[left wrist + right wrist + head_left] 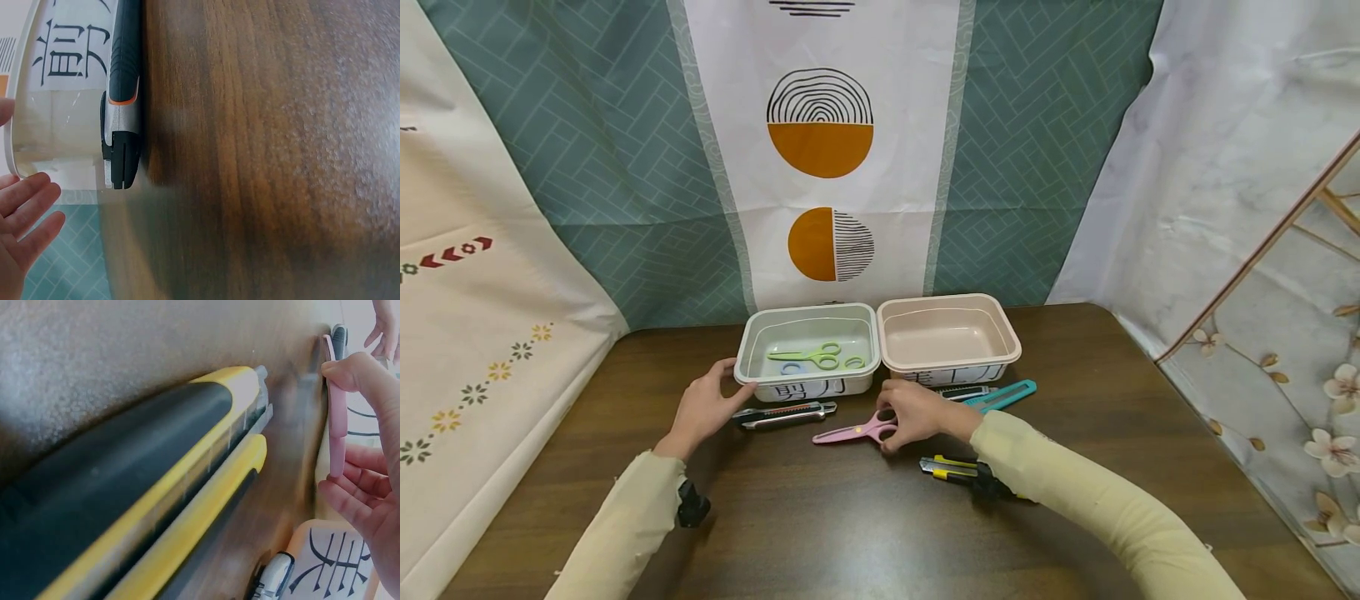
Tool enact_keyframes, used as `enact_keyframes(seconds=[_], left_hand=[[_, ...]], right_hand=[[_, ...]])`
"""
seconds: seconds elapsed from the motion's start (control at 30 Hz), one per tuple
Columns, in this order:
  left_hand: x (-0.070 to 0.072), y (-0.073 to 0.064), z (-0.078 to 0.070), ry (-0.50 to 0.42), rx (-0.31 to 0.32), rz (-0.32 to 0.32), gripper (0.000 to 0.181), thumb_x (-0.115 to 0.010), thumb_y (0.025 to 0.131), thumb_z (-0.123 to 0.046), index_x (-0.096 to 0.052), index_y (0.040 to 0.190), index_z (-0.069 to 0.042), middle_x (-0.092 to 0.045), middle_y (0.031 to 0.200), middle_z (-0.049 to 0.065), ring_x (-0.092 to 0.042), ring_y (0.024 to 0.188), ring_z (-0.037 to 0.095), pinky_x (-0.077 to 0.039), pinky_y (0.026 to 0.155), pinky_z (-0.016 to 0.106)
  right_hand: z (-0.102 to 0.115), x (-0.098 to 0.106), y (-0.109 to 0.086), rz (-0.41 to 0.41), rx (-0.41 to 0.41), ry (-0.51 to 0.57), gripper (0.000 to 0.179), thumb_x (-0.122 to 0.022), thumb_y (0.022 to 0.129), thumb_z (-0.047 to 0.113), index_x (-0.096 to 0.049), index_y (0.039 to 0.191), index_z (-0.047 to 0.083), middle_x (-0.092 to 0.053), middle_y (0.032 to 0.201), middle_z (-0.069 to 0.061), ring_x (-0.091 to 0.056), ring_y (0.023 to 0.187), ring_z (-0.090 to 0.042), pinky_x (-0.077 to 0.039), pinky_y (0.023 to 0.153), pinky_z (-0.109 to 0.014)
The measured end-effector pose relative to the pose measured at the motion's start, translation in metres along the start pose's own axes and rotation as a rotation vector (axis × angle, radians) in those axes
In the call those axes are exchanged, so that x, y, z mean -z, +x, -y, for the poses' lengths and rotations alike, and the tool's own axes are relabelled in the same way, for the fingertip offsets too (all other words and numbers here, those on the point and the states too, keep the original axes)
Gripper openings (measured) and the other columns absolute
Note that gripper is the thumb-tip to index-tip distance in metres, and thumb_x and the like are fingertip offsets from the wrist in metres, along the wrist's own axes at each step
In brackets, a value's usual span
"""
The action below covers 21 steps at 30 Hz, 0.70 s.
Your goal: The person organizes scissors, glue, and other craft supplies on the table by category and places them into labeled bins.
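Note:
My right hand [913, 412] pinches the handle end of a pair of pink scissors [848, 432], low over the table, with the closed blades pointing left. In the right wrist view, thumb and fingertips meet the two edges of the pink handles [337, 409]. My left hand [703, 408] rests at the left front corner of a pale green bin [808, 387], its fingers extended along the side and rim. Inside that bin lie green scissors [808, 356] and a blue handle loop [792, 368]. A black and silver utility knife [125, 106] lies before the bin.
A beige bin [951, 367] stands against the green one's right side; both carry paper labels with characters. A teal cutter [1011, 395] and a dark knife [964, 392] lie in front of it. The yellow and black cutter [947, 469] lies below my right wrist. Patterned cloth hangs behind.

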<state>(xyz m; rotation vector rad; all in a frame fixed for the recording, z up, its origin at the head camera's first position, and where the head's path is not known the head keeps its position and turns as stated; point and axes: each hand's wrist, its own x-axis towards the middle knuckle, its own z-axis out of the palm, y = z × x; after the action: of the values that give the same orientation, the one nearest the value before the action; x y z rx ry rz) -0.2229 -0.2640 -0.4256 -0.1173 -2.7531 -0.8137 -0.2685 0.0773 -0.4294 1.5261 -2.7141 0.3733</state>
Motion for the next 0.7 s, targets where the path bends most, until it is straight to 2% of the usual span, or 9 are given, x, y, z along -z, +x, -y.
enact_keyframes(seconds=[0.4,0.7], left_hand=[[-0.001,0.001,0.000,-0.003,0.002,-0.002,0.062,-0.059,0.085,-0.042,-0.043,0.127,0.002,-0.056,0.118,0.023,-0.052,0.108,0.039,-0.038,0.086,0.055],[-0.003,-0.002,0.000,0.010,-0.001,0.009,0.066,-0.060,0.085,-0.041,-0.039,0.130,0.003,-0.052,0.121,0.025,-0.050,0.109,0.040,-0.038,0.086,0.055]], right_hand=[[0.007,0.009,-0.001,0.017,0.045,-0.044,0.048,-0.072,0.062,0.045,-0.063,0.091,0.008,-0.050,0.084,0.002,-0.044,0.074,-0.008,-0.037,0.063,-0.018],[0.015,0.018,-0.001,0.011,0.066,-0.039,0.049,-0.072,0.063,0.044,-0.063,0.093,0.007,-0.052,0.087,0.000,-0.044,0.077,-0.009,-0.037,0.064,-0.018]])
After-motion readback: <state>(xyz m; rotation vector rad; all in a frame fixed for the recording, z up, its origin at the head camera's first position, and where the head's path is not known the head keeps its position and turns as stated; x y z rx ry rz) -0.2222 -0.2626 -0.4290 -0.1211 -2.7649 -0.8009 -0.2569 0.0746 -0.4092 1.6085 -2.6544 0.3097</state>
